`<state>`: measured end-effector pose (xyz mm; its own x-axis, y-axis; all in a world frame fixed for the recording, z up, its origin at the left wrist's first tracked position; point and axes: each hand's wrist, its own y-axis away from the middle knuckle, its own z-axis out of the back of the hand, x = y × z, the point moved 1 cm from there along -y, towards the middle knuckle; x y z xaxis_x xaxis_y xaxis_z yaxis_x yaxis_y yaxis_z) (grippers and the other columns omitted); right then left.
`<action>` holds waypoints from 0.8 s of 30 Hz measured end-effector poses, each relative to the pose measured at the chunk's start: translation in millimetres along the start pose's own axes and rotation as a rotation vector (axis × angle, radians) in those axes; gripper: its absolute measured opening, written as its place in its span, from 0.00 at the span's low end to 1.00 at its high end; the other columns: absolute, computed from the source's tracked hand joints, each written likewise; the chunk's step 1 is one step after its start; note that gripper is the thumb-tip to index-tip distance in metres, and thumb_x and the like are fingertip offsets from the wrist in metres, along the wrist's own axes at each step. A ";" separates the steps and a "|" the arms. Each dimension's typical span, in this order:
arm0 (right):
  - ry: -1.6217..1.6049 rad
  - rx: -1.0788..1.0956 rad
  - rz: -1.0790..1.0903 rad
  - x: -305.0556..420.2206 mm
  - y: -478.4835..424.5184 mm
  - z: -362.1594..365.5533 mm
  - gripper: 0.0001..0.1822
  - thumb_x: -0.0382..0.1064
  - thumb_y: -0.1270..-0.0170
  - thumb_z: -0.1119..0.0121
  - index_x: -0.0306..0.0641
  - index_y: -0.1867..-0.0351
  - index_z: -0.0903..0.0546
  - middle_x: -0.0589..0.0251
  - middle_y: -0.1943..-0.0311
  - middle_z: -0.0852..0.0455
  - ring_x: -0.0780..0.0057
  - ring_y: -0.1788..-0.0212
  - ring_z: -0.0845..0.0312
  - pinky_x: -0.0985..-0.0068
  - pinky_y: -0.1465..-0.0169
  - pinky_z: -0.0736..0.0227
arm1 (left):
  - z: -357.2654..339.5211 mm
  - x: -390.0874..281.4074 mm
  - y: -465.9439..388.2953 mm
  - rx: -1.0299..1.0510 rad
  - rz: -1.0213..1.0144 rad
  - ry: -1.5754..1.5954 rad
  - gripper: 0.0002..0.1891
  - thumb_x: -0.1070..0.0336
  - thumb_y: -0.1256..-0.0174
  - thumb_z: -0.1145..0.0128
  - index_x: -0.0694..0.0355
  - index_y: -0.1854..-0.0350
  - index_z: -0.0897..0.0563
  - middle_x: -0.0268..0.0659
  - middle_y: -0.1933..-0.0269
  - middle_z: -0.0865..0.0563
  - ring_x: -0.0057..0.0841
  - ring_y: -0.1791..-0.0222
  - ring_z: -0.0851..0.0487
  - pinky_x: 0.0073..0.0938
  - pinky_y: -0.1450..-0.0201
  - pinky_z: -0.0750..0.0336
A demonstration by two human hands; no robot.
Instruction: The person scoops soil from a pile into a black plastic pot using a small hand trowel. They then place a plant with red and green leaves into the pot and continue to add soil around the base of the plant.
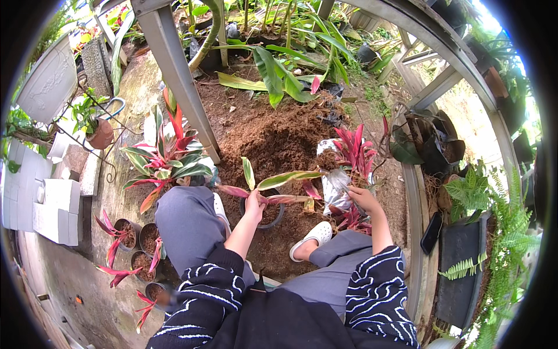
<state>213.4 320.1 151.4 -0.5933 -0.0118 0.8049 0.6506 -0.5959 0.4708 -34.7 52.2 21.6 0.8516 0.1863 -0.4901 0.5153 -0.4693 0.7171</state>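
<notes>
My left hand (255,206) grips a plant cutting with long green, cream and pink leaves (287,179) by its base, over a round black pot (275,218) that stands between my feet and has soil in it. To the right, my right hand (362,198) is closed on the handle of a trowel (339,179), its metal blade pointing up and left over a white plastic bag (333,196). Brown loose potting soil (279,135) is heaped beyond the pot. Red-leaved cuttings (355,148) lie on and beside the bag.
Several small black pots with pink-leaved cuttings (126,235) stand at the left, below a large variegated plant (170,161). A metal frame leg (187,87) rises beyond my left knee. A phone (431,233) and a black planter (460,266) are at the right. Leafy plants line the far side.
</notes>
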 end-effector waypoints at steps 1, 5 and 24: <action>0.033 0.014 -0.009 11.1 12.6 -1.5 0.19 0.35 0.40 0.45 0.34 0.47 0.26 0.68 0.70 0.20 0.83 0.72 0.28 0.83 0.65 0.32 | 2.0 -0.5 -0.6 0.004 0.009 0.025 0.07 0.59 0.42 0.52 0.57 0.70 0.28 0.34 0.74 0.25 0.29 0.70 0.25 0.39 0.56 0.32; 0.135 0.127 -0.075 24.3 44.7 -10.2 0.19 0.36 0.40 0.46 0.36 0.46 0.26 0.71 0.70 0.21 0.84 0.71 0.30 0.83 0.65 0.32 | -2.9 -3.0 4.5 0.135 0.008 -0.007 0.04 0.65 0.50 0.50 0.57 0.72 0.27 0.35 0.73 0.23 0.29 0.68 0.24 0.38 0.57 0.31; 0.560 0.655 0.040 -21.8 21.9 -154.3 0.16 0.45 0.42 0.47 0.45 0.53 0.21 0.63 0.69 0.16 0.75 0.69 0.22 0.77 0.60 0.29 | -31.4 -51.8 25.5 0.067 -0.017 -0.724 0.14 0.58 0.48 0.39 0.59 0.63 0.24 0.28 0.70 0.22 0.18 0.69 0.25 0.24 0.69 0.31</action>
<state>167.5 183.4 88.4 -0.5988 -0.5197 0.6094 0.7158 -0.0058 0.6983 -62.7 57.6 80.8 0.5541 -0.4129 -0.7228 0.5015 -0.5274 0.6858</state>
